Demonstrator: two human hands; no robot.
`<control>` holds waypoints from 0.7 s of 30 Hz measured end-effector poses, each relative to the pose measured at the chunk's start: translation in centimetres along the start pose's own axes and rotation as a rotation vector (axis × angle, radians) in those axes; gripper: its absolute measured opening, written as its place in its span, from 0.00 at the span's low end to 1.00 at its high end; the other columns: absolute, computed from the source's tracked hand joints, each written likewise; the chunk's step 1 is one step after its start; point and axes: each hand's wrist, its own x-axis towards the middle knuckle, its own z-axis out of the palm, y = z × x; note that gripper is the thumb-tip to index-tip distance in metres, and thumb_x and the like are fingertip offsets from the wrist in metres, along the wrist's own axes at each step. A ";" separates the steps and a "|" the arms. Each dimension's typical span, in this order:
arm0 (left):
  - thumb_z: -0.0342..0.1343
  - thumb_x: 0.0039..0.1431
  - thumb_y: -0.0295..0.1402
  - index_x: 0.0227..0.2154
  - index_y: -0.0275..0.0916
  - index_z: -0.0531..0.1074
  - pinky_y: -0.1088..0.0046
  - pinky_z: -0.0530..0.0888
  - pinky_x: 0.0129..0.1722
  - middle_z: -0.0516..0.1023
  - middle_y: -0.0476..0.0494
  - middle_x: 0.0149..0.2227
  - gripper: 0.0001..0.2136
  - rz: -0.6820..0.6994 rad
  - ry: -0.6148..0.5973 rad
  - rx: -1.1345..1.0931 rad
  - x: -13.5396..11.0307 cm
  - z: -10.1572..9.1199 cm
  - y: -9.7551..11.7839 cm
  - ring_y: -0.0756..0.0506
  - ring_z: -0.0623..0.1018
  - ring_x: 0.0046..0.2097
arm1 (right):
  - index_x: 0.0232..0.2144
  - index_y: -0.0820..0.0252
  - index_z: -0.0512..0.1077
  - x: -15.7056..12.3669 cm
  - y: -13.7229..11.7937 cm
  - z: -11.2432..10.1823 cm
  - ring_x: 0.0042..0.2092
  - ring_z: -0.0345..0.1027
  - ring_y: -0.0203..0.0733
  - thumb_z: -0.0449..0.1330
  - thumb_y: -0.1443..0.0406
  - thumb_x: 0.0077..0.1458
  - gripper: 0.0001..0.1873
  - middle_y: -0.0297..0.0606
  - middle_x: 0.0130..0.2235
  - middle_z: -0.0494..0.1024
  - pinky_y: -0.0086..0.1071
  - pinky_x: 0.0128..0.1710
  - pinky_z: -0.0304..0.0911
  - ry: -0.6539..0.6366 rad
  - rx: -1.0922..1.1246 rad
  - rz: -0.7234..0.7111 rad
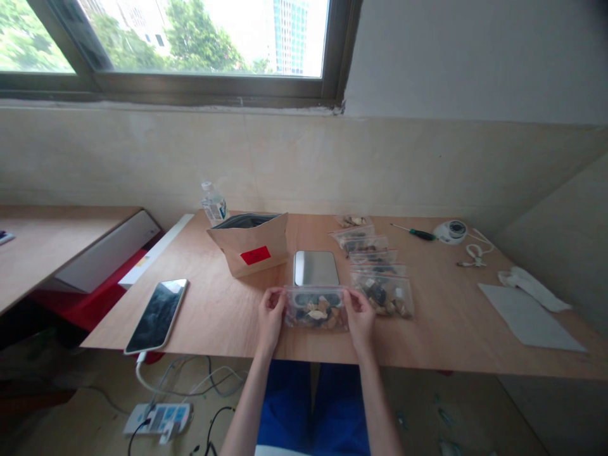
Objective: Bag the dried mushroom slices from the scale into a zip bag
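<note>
A clear zip bag (316, 310) with brown, pale and dark dried pieces inside is stretched between my hands near the table's front edge. My left hand (272, 310) pinches its upper left corner, and my right hand (358, 310) pinches the upper right one. Just behind the bag lies a small scale (315, 267) with a shiny metal top. To its left stands an open brown paper pouch (251, 244) with a red label. Several filled zip bags (387, 294) lie in an overlapping row to the right, the nearest one close to my right hand.
A phone (158, 315) on a charging cable lies at the left front. Behind the pouch is a plastic bottle (214, 202). At the right are a screwdriver (420, 234), a white dome camera (451, 232), a white sheet (529, 316) and a crumpled white cloth (532, 286).
</note>
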 end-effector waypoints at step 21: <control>0.61 0.49 0.39 0.32 0.36 0.72 0.76 0.71 0.35 0.78 0.45 0.32 0.12 -0.028 -0.125 -0.082 0.0 0.2 0.5 0.48 0.76 0.35 | 0.33 0.62 0.75 -0.2 -0.8 -0.3 0.34 0.72 0.43 0.63 0.52 0.47 0.19 0.40 0.31 0.79 0.35 0.36 0.67 -0.090 0.071 0.147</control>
